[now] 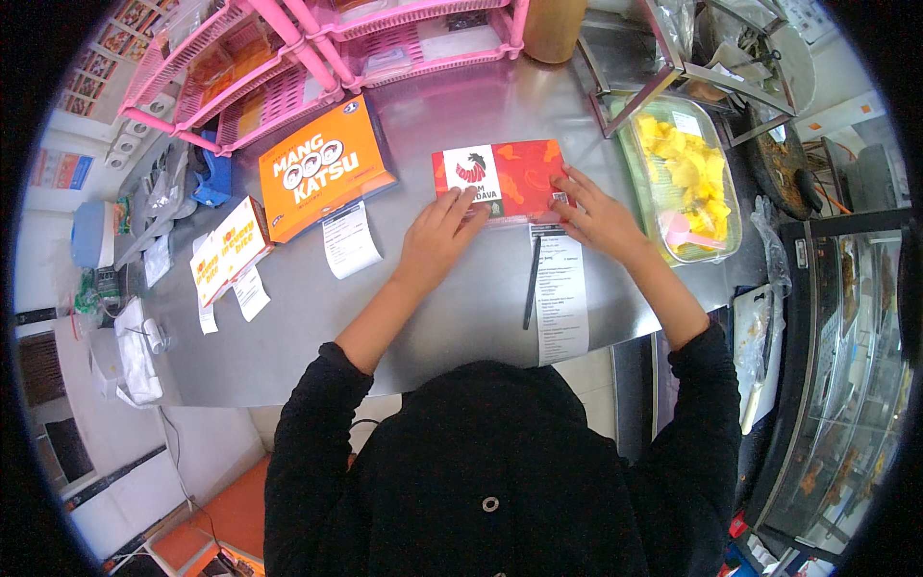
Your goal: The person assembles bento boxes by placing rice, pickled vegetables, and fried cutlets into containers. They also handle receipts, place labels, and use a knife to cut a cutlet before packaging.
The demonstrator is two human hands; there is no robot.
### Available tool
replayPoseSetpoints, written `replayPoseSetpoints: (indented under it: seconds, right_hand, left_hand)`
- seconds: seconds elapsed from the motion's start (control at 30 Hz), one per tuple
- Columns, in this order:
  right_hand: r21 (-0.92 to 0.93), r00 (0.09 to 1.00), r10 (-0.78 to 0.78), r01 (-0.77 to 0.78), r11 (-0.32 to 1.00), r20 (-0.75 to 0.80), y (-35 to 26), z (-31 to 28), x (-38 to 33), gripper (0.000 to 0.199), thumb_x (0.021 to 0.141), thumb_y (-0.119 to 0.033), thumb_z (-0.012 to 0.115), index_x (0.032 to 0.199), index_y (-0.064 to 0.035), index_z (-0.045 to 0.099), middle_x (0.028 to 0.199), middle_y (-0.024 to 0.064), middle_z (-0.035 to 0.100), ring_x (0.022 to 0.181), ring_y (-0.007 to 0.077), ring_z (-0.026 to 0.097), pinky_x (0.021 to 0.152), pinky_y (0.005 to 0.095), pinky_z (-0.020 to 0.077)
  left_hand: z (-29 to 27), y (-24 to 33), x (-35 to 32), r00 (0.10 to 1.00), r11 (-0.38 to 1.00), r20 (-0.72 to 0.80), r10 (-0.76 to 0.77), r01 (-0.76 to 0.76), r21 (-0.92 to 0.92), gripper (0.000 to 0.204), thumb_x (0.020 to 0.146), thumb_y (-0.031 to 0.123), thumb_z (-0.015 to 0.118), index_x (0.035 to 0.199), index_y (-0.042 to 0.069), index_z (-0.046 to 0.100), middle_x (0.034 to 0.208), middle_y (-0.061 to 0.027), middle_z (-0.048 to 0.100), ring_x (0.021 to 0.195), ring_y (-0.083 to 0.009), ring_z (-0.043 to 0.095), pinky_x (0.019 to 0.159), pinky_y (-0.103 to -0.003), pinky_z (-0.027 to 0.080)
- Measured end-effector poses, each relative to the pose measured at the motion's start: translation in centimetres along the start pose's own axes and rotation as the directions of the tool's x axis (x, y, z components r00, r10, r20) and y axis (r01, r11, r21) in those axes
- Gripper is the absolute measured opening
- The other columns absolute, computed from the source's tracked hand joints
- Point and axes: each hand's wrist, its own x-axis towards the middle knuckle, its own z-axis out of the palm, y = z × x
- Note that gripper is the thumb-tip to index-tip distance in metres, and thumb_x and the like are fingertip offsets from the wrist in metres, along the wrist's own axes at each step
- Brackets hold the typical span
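Your left hand (pixel 444 231) and right hand (pixel 598 213) lie loosely spread on the red box (pixel 519 178), so sliding it could crumple the receipt (pixel 561 298), perhaps tucked under its near edge.

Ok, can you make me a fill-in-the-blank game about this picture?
1. The left hand and right hand touch a mostly ____ box.
2. The plastic racks at the back are coloured ____.
3. The pieces in the clear tray are coloured ____.
4. The big orange box is on the person's ____ side.

Missing words: red; pink; yellow; left.
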Motion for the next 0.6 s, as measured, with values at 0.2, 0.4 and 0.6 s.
replayPoseSetpoints:
  seconds: [0.2, 0.4, 0.6]
  right_hand:
    - [-0.029, 0.991, 0.128, -0.128, 0.991, -0.033, -2.3, 1.1, -1.2, 0.054, 0.072, -0.018, 0.070, 0.123, -0.0131, 0.050, 0.140, 0.0111, 0.038, 0.128, 0.0358, 0.038, 0.099, 0.0451, 0.0414]
    - [0.163, 0.881, 0.473, -0.468, 0.868, 0.009, -13.0, 3.2, -5.0, 0.045, 0.076, -0.022, 0.068, 0.120, -0.0164, 0.058, 0.126, 0.0172, 0.049, 0.117, 0.0376, 0.046, 0.098, 0.0474, 0.0378]
    - [0.120, 0.909, 0.414, -0.407, 0.906, -0.049, -7.1, 3.1, -2.9, 0.041, 0.080, -0.019, 0.063, 0.120, -0.0183, 0.059, 0.123, 0.0155, 0.052, 0.121, 0.0373, 0.044, 0.100, 0.0477, 0.0363]
  left_hand:
    - [-0.4, 1.1, 0.0, 0.995, 0.990, 0.079, -0.064, 0.074, -0.122, 0.055, 0.066, 0.021, 0.074, 0.118, 0.015, 0.058, 0.136, -0.0111, 0.044, 0.124, -0.0317, 0.042, 0.094, -0.045, 0.042]
    - [1.7, 1.0, 2.0, 0.991, 0.990, -0.013, -0.135, 0.135, -0.040, 0.061, 0.069, 0.020, 0.073, 0.126, 0.024, 0.054, 0.140, -0.0159, 0.037, 0.127, -0.0438, 0.034, 0.101, -0.051, 0.036]
    - [3.7, 0.7, 5.9, 0.978, 0.974, -0.041, -0.203, 0.197, -0.108, 0.061, 0.073, 0.021, 0.071, 0.130, 0.024, 0.050, 0.142, -0.0185, 0.031, 0.130, -0.0478, 0.027, 0.103, -0.059, 0.030]
